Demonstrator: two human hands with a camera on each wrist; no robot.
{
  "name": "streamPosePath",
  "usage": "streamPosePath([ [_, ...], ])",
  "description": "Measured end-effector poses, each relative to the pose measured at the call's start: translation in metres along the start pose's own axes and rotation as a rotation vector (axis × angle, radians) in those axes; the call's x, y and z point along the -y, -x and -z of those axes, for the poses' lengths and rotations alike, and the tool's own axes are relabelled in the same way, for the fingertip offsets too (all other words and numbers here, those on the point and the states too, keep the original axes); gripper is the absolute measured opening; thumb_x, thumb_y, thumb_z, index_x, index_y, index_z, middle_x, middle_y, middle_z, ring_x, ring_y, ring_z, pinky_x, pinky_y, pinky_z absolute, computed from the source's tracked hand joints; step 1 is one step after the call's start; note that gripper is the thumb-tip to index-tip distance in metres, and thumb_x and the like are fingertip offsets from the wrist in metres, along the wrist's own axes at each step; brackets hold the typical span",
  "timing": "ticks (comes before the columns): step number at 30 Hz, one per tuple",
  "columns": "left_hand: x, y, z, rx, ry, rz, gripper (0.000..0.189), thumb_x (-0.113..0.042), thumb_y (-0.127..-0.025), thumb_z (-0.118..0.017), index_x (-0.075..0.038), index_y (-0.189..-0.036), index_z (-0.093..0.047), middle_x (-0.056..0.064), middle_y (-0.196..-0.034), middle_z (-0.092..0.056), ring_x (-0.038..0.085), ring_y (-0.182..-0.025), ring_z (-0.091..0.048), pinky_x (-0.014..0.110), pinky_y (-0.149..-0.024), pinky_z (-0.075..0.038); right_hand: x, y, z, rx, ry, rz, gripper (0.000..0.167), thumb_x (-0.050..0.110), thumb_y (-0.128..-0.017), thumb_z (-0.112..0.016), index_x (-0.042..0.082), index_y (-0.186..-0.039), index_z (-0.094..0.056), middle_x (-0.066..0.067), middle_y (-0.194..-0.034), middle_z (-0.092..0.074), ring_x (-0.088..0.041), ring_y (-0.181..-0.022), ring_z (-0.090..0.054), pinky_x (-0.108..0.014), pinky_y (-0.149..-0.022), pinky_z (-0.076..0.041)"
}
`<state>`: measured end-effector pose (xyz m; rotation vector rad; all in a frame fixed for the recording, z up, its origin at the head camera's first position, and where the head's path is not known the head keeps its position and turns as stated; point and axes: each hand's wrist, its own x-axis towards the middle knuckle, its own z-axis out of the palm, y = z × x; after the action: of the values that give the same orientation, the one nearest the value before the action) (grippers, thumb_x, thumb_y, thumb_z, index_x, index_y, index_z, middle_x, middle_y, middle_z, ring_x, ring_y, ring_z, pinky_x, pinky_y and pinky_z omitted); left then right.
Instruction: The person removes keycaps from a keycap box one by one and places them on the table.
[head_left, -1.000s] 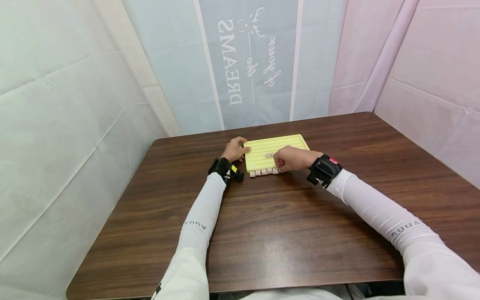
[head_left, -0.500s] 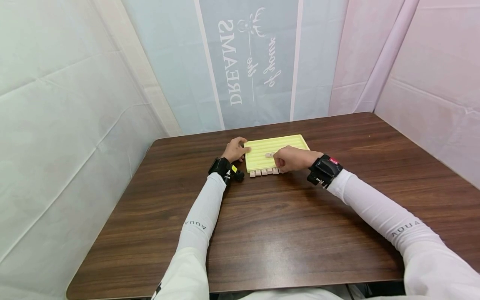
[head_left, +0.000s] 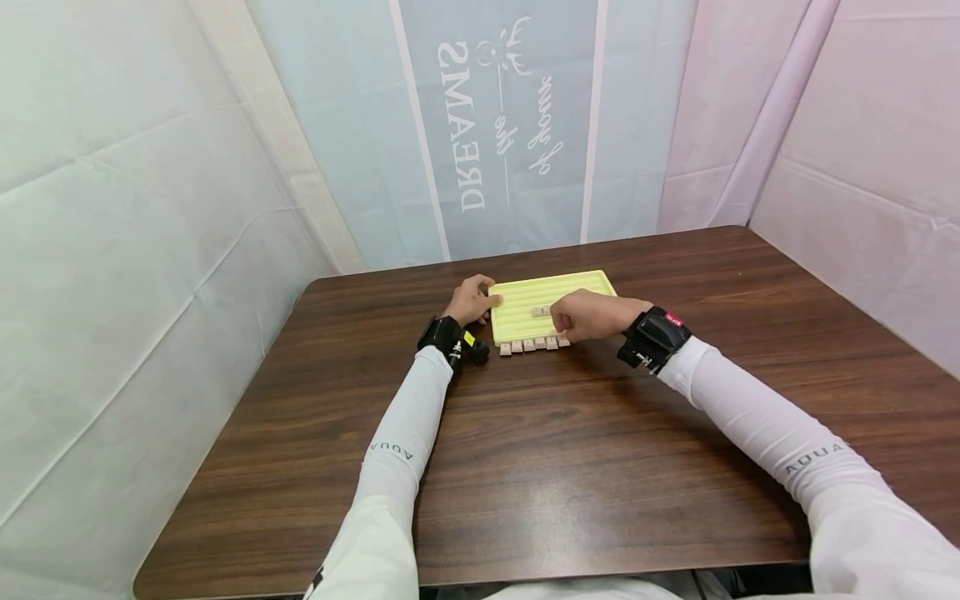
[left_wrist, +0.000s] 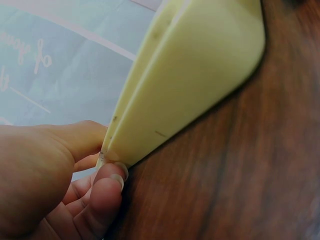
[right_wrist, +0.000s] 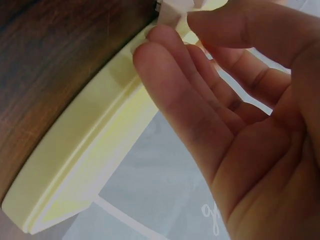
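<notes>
A pale yellow tray (head_left: 521, 321) with raised ridges lies near the far side of the table. My left hand (head_left: 469, 302) grips its left end, thumb over the rim and fingertips against the outer wall, as the left wrist view shows. Small pale blocks (head_left: 528, 344) with dark marks stand in a row along the tray's front edge. A pair of similar blocks (head_left: 542, 311) sits inside the tray. My right hand (head_left: 588, 314) is at the right end of the row, fingertips beside the last block (head_left: 564, 341). In the right wrist view its thumb and fingers are apart, near a block (right_wrist: 172, 11).
The dark wood table (head_left: 570, 467) extends in front of the tray and to both sides. A grey-blue printed cloth (head_left: 510, 125) hangs behind the far edge. White sheeting (head_left: 135, 250) hangs at the left. Each wrist wears a black camera band (head_left: 654, 337).
My right hand has lifted slightly and shifted a little to the right, so the last block in the row shows more. My left hand stays on the tray.
</notes>
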<state>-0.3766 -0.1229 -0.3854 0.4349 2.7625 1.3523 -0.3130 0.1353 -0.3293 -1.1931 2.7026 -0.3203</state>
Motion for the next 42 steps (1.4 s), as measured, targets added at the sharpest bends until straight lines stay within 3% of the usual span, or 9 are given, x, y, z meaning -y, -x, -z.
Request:
streamPosePath([
  [14, -0.002, 0.001, 0.0, 0.001, -0.004, 0.004, 0.046, -0.021, -0.097, -0.059, -0.005, -0.138, -0.047, 0.005, -0.073, -0.055, 0.013, -0.054, -0.052, 0.023, -0.051, -0.049, -0.007, 0.008, 0.014, 0.001, 0.038, -0.039, 0.012, 0.003, -0.085, -0.062, 0.007, -0.096, -0.066, -0.004, -0.092, -0.066, -0.017, -0.083, -0.06, -0.034, -0.074, -0.051],
  [30, 0.003, -0.004, 0.0, 0.009, 0.0, 0.011, 0.047, -0.023, -0.097, -0.06, -0.007, -0.139, -0.047, 0.003, -0.069, -0.056, 0.013, -0.053, -0.052, 0.026, -0.053, -0.05, -0.02, 0.022, 0.036, 0.02, -0.065, -0.129, 0.017, 0.008, -0.092, -0.058, 0.002, -0.107, -0.064, -0.013, -0.098, -0.063, -0.015, -0.059, -0.054, -0.026, -0.055, -0.046],
  [42, 0.002, -0.001, -0.002, -0.004, -0.01, 0.002, 0.046, -0.023, -0.097, -0.059, -0.006, -0.138, -0.048, 0.003, -0.069, -0.055, 0.012, -0.052, -0.052, 0.024, -0.052, -0.049, -0.031, 0.022, 0.033, -0.097, -0.021, -0.133, 0.014, 0.009, -0.092, -0.06, 0.004, -0.104, -0.063, -0.008, -0.094, -0.063, -0.017, -0.08, -0.058, -0.034, -0.071, -0.049],
])
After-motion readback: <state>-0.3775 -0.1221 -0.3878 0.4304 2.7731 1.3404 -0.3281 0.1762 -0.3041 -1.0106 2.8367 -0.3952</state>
